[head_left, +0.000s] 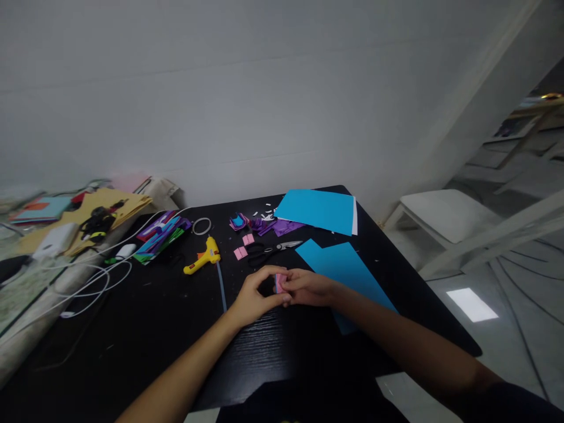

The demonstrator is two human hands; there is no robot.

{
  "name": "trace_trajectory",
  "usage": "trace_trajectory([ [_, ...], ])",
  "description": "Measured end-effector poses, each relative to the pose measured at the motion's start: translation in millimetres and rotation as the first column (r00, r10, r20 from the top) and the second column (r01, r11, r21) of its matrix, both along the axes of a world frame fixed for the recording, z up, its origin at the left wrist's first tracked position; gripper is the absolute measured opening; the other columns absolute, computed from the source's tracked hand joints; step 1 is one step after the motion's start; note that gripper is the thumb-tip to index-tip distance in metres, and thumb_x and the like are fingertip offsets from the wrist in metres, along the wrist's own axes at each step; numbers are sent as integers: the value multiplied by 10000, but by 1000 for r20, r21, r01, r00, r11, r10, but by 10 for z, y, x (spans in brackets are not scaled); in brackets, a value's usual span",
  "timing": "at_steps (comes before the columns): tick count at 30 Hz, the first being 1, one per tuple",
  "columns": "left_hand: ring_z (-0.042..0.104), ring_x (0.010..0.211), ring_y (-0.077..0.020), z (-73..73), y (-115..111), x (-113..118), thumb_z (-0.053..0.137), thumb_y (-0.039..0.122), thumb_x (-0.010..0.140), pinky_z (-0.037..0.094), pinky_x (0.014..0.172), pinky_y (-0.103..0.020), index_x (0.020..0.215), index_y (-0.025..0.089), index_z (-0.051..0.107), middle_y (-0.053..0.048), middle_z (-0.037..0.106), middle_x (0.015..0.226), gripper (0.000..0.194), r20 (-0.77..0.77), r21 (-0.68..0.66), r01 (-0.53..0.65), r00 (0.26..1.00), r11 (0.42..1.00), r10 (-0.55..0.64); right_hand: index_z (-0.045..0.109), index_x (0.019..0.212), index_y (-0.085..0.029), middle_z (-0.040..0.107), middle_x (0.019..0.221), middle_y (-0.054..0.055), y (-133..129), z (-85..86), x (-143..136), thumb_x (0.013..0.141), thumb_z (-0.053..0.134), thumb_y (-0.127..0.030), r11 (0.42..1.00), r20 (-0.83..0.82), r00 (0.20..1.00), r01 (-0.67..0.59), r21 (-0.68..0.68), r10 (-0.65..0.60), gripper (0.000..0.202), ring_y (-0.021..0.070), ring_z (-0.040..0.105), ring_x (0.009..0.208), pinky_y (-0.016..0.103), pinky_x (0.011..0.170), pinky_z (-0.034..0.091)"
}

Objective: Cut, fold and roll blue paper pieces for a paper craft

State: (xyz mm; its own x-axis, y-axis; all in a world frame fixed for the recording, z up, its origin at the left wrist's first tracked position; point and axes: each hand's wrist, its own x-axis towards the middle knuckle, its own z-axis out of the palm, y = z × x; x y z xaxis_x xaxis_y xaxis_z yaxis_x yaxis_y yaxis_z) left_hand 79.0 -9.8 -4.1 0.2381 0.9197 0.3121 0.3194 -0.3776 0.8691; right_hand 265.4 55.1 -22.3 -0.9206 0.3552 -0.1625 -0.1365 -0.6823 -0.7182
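Near the front middle of the black table, my left hand (258,296) and my right hand (308,286) meet around a small pink piece (281,283) with a bluish edge. Fingers of both hands pinch it from either side. Just beyond them lie scissors (275,249) with dark handles and two small pink squares, one nearer (240,252) and one farther (248,239). Left of these sits a yellow glue gun (205,256) with a blue-grey cord. Blue sheets (348,270) lie under and beside my right forearm.
Farther back are a blue sheet (317,210), purple pieces (286,227), white scraps and a tape ring (201,226). Coloured strips (163,234), white cables (106,276) and a cluttered surface are at left. A white chair (440,214) stands right of the table (176,341).
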Motion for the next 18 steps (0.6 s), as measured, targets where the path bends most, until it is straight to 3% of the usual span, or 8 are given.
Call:
trace_trajectory([
  [13,711,957,-230,32,2,14,806,325,805,553,884,-358,1087,178,713,-77,757,1027,332,-9,71,-56,998,996,57,681,916,-107,600,786,8,-4,-30,-3,807,835,-284,995,-55,998,0,-96,-5,259,121,593,751,274,757,504],
  [18,706,983,-223,148,52,-128,782,370,832,541,907,-346,1129,202,700,-65,754,1065,352,-180,81,-18,983,997,32,687,1020,-109,653,908,51,27,5,20,828,795,-272,992,-41,998,33,-125,-38,274,149,625,828,306,804,492],
])
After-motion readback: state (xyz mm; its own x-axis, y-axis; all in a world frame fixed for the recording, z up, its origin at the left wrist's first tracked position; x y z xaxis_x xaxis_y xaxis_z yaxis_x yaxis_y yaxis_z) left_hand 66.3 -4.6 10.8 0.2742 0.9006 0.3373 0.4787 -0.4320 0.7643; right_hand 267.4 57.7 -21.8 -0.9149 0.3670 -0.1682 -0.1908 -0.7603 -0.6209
